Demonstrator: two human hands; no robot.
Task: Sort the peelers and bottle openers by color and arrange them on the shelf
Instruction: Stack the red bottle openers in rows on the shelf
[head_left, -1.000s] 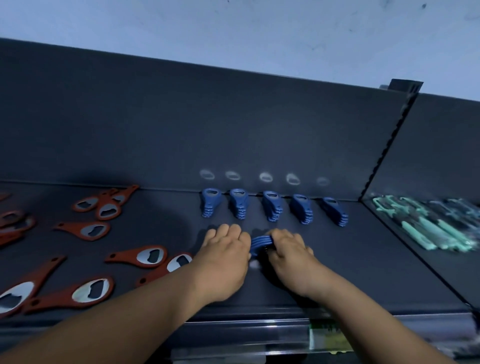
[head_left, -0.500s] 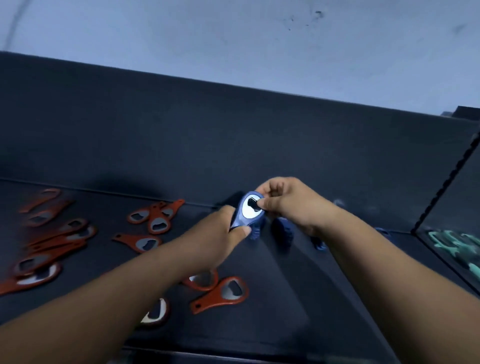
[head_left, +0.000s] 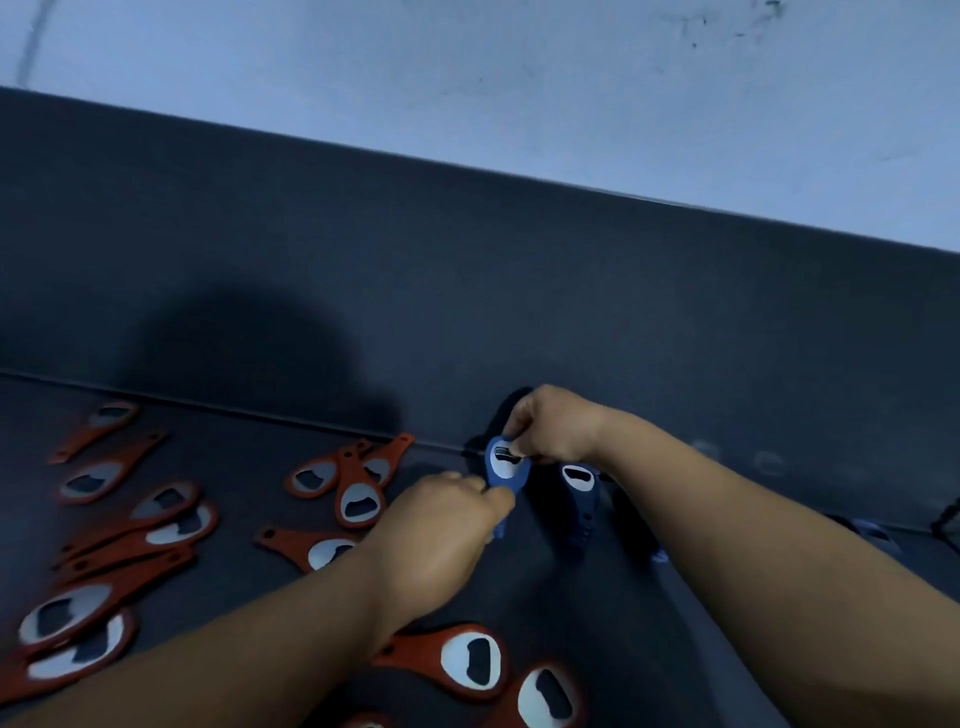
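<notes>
Both my hands hold one blue bottle opener (head_left: 506, 467) close to the shelf's back wall. My right hand (head_left: 553, 428) pinches its metal head from above; my left hand (head_left: 441, 525) grips its handle from below. A stack of blue bottle openers (head_left: 579, 488) stands just right of it, partly behind my right forearm. Several orange bottle openers lie loose on the dark shelf (head_left: 597, 623): a cluster (head_left: 353, 483) beside my left hand, more at far left (head_left: 124, 525), and two near the front (head_left: 467, 662).
The shelf's dark back panel (head_left: 467, 291) rises behind the openers, with a pale wall (head_left: 519, 78) above it. Another blue opener (head_left: 872, 532) shows dimly at the far right next to an upright shelf divider (head_left: 948, 514).
My hands lifted a blue opener from the front of the shelf and carried it back toward the row of blue stacks. The camera swung left, so the green peelers left the view.
</notes>
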